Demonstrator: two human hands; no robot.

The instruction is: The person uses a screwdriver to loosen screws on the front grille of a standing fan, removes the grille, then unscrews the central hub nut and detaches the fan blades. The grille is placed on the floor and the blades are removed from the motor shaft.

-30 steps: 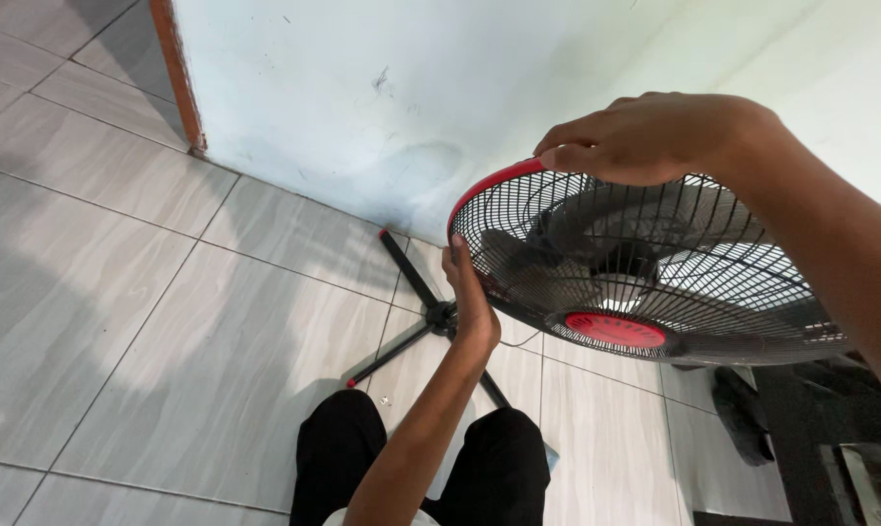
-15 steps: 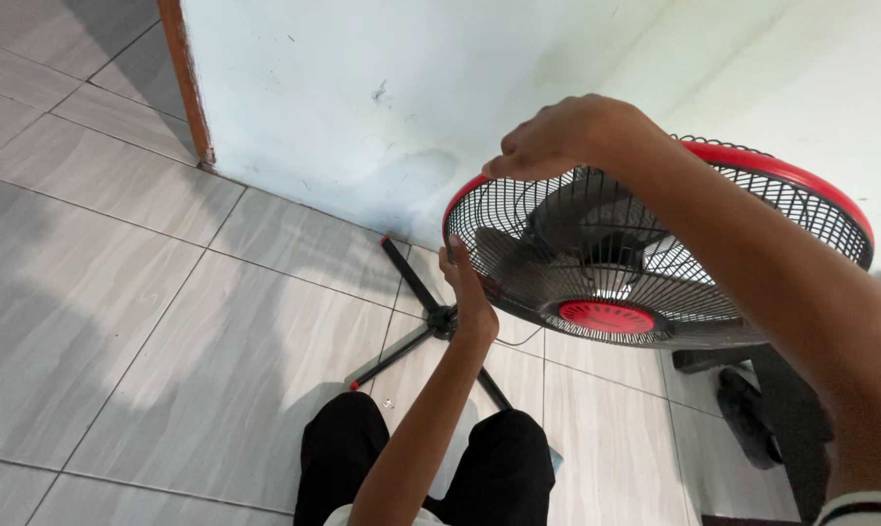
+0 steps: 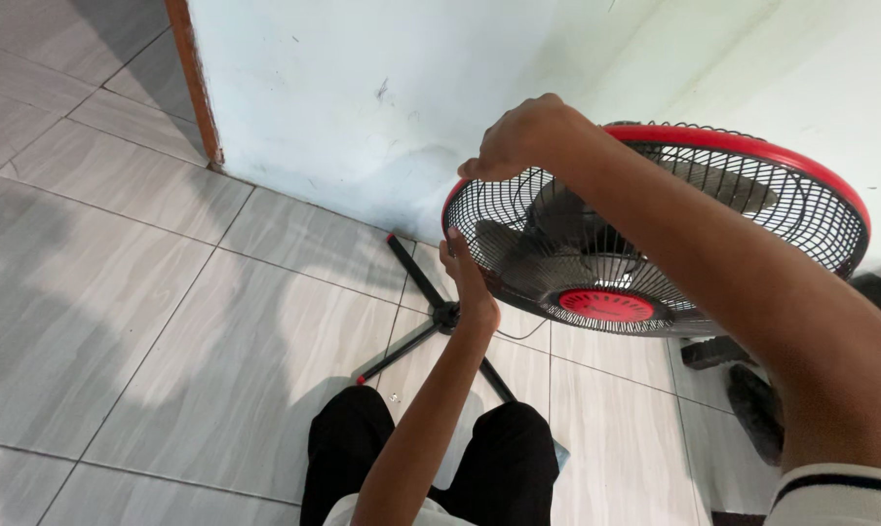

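Both hands grip the fan grille (image 3: pixel 752 195), fingertips hidden behind its rim.

Pretty bright, soft daylight overall. Big blotchy shadows sprawl across the grey floor tiles (image 3: pixel 168 292), mild sheen there too. The near right forearm (image 3: pixel 752 302) looks soft and stretched; the edges bend a bit.

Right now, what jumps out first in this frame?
The standing fan's cage, black wire with a red rim, fills the right half, tilted toward the camera with a red hub at its centre. The right hand grips the rim at its top left, while the left hand presses the cage's lower left edge. Below, the fan's black cross base sits on grey floor tiles by the pale wall.
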